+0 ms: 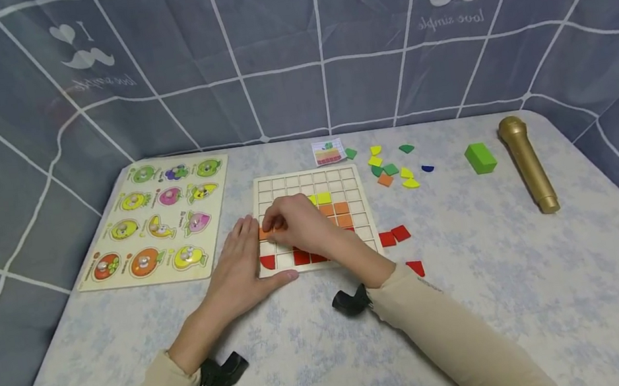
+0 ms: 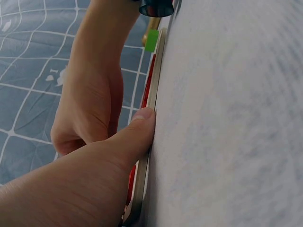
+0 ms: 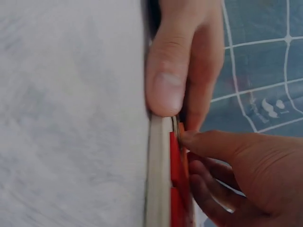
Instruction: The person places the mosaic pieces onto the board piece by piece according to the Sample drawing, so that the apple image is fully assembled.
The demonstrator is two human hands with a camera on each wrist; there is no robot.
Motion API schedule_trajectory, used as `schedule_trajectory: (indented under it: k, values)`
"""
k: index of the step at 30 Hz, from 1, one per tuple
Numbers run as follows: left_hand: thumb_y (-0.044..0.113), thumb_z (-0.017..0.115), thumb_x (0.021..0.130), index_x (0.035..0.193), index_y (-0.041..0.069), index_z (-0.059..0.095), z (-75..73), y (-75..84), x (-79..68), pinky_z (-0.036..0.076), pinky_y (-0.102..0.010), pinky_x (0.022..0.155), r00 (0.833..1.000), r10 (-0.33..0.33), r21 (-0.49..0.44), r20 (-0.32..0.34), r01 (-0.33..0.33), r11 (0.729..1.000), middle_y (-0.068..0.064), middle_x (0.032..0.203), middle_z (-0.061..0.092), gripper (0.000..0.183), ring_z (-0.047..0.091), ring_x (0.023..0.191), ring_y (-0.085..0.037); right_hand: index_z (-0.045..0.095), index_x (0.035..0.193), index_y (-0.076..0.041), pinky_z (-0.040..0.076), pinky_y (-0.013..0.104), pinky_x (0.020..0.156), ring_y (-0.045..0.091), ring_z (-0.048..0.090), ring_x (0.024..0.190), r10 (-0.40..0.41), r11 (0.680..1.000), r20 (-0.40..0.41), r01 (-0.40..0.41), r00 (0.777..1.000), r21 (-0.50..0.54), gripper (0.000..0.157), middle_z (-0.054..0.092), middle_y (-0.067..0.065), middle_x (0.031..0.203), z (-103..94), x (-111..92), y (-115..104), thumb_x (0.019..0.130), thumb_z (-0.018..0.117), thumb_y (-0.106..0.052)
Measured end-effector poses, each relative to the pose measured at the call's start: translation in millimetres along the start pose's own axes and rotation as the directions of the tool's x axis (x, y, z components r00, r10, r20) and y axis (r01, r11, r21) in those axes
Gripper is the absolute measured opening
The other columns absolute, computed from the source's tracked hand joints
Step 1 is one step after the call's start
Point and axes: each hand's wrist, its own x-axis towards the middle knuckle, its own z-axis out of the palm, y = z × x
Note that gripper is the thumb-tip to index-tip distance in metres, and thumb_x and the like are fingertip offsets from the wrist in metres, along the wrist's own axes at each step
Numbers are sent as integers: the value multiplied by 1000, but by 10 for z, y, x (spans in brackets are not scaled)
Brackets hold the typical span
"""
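A pale wooden grid board [image 1: 352, 176] holds yellow, orange and red tiles. My left hand [image 1: 239, 263] lies with straight fingers along its left edge, and in the left wrist view the thumb [image 2: 142, 118] presses the front edge. My right hand [image 1: 302, 221] reaches over the board with curled fingers, pinching an orange tile [image 1: 263, 234] at the left column. In the right wrist view, the right thumb [image 3: 213, 142] touches that tile's edge above the red tiles [image 3: 176, 161]. A red quarter-round tile [image 1: 268, 262] sits in the lower left corner cell. The right hand hides part of the grid.
Left of the board lies a fruit puzzle [image 1: 214, 220]. A small pattern card [image 1: 329, 152] is behind the board. Loose yellow, green and orange pieces [image 1: 385, 180] lie right of it, with red tiles [image 1: 401, 233] nearer. Farther right are a green block [image 1: 480, 158] and a gold microphone-shaped object [image 1: 529, 165].
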Motion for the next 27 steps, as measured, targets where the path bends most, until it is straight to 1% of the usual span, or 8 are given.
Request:
schedule_trajectory:
  k: [4,7,11,15,18,21,24,27]
  values:
    - [59,80,87,165,-9,13,-17,10,0,10,-55,133,1000,-13,-4,0,13,1000,-25,175,12,123,6,164,-41,81,105,-6,56,23,80,14,69,88,-16,1000,19,16,1000,-13,13,76,4,99,-73,-16,-13,93,80,-9]
    - [60,80,87,165,-9,13,-21,15,2,11,-56,133,1000,-26,-10,-1,26,1000,-24,175,12,124,6,164,-40,80,109,-6,57,27,81,16,70,90,2,1000,20,-2,1000,-9,16,76,4,102,-193,-39,18,94,80,-13]
    - [60,80,86,165,-9,13,-12,20,10,11,-55,133,999,-32,-18,0,32,999,-24,175,13,124,6,164,-40,79,113,-5,60,32,86,20,70,97,82,997,-16,-82,997,-9,21,77,6,108,-426,-95,144,95,79,-16]
    - [60,80,86,164,-10,14,0,27,15,11,-56,133,1000,-25,-24,-8,25,999,-26,174,14,124,8,164,-41,77,119,-1,59,39,93,27,71,106,182,983,-54,-183,982,-16,27,77,12,116,-719,-188,321,96,78,-16]
    - [60,79,87,164,-11,15,4,27,17,11,-56,133,1000,-17,-21,-12,17,1000,-26,174,15,123,8,164,-42,76,121,0,58,45,94,30,71,108,258,965,-92,-260,962,-14,31,76,16,118,-948,-292,472,96,78,-17]
    - [61,78,87,164,-10,15,-1,25,16,10,-55,134,1000,-14,-17,-9,14,1000,-26,174,14,122,8,164,-41,77,119,0,57,47,92,30,70,105,339,940,-143,-342,930,4,30,76,16,114,-1125,-408,643,95,79,-18]
    - [62,77,88,164,-10,15,-7,22,12,10,-55,134,1000,-14,-13,-6,14,1000,-26,174,14,122,8,164,-40,77,117,-1,57,46,88,30,70,102,411,910,-175,-415,895,12,27,77,16,110,-1219,-495,818,95,78,-18]
    - [62,77,88,164,-10,15,-10,18,9,9,-54,134,1000,-13,-10,-6,13,1000,-25,174,14,122,8,164,-40,77,116,0,56,44,86,31,69,101,475,877,-186,-479,860,24,28,77,18,111,-1240,-544,961,95,78,-17]
